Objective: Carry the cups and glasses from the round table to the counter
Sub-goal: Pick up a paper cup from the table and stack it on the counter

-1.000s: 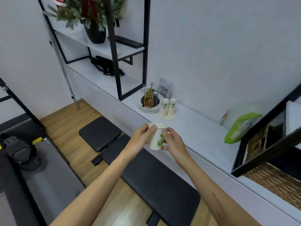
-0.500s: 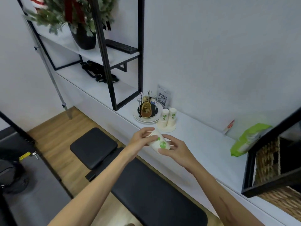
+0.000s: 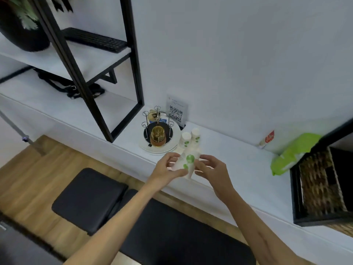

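Note:
A white paper cup with green leaf print [image 3: 186,163] is tipped over, almost upside down, between my two hands above the front edge of the white counter [image 3: 238,169]. My left hand [image 3: 165,169] grips its left side and my right hand [image 3: 209,168] holds its right side with the fingertips. Just behind it, two stacks of the same paper cups [image 3: 190,139] stand upside down on the counter. An amber glass [image 3: 157,137] sits inverted on a wire cup rack on a white plate [image 3: 172,147].
A QR-code sign [image 3: 176,111] stands at the wall. A green wipes pack [image 3: 292,153] and a black-framed wicker basket [image 3: 322,188] lie to the right. A black metal shelf frame [image 3: 133,73] rises at the left. A black padded bench [image 3: 152,226] sits below the counter.
I have come closer to the counter. The paper cup went from upright to tipped over and moved forward toward the stacked cups, both hands staying on it.

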